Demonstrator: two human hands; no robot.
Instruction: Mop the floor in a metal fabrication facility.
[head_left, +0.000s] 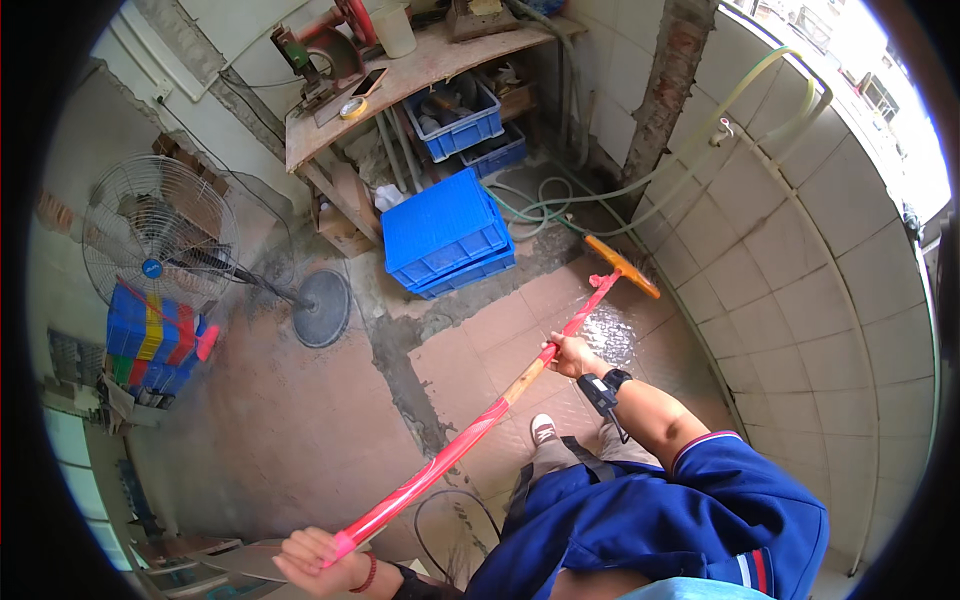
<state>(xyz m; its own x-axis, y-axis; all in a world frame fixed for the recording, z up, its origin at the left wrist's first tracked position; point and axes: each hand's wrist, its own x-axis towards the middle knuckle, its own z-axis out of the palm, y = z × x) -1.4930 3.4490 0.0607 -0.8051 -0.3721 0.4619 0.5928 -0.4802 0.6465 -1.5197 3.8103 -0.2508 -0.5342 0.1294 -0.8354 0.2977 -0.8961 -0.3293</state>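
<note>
Across my body slants a long red-wrapped pole (440, 468) with a bare wooden stretch partway along it. At its far end is a narrow orange crosspiece (622, 266), low over the floor beside the right wall; whether this tool is a floor squeegee or a brush cannot be told. My left hand (325, 560) is closed round the pink near end at the lower left. Farther up the pole, my right hand (572, 354) grips the red wrapping. Next to the right hand, a shiny wet patch (608, 335) shows on the tiles.
Stacked blue crates (445, 235) stand ahead, before a wooden workbench (440, 55). A green hose (690, 165) loops from the right wall onto the floor. A large standing fan (155, 235) and colored crates (150, 340) are at left. A black cable (455, 492) curls near my feet.
</note>
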